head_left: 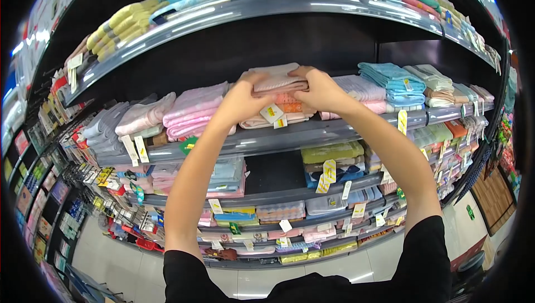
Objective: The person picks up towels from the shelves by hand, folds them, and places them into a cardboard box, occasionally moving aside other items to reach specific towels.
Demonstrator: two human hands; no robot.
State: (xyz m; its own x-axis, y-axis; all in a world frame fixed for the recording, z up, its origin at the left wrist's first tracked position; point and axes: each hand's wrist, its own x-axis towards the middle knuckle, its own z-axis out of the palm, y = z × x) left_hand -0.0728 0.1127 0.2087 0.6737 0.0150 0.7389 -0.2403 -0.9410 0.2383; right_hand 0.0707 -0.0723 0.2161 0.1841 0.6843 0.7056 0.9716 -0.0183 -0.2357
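Note:
Both arms reach forward to a stack of folded towels on the second shelf from the top. My left hand (245,98) grips the left side of a folded pale pink towel (276,79), fingers on its top. On the right side of that same towel, my right hand (313,90) is closed over the edge. Beneath it lie an orange patterned towel (288,103) and a light peach towel (256,123), with white tags hanging in front. Pink towels (192,108) are stacked to the left, lilac towels (356,88) to the right.
An upper shelf (312,3) with more towels curves overhead. Blue towels (393,83) stand farther right. Lower shelves hold more folded towels, and price tags hang from the shelf edge (278,137). Another goods rack (42,191) is at the far left. Pale floor tiles (256,278) show below.

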